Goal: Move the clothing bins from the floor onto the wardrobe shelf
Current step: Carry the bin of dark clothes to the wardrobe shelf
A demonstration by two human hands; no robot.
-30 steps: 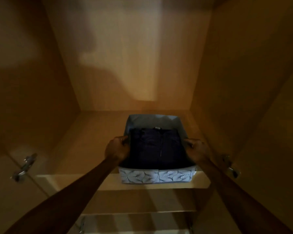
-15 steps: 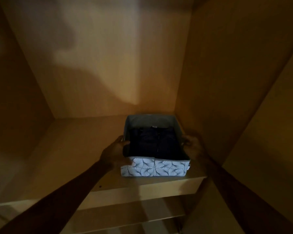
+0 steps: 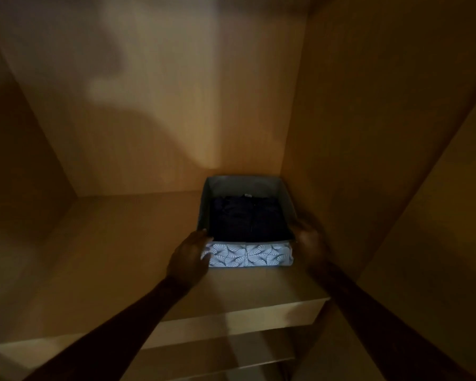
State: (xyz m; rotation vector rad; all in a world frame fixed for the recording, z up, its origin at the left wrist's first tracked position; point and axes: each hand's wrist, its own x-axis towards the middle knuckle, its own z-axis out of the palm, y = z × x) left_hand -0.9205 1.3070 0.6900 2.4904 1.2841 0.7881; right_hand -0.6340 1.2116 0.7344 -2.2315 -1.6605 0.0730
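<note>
Here the patterned clothing bin sits on the wardrobe shelf — the left hand has its grip clamped on the front corner. The right hand is at its side — grip too dark to tell.

Bare left grip; bare right grip

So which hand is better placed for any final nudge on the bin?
Left, probably: the left hand grips the patterned bin's front corner beside open shelf; the right hand is blurred, between bin and wardrobe wall.
</note>
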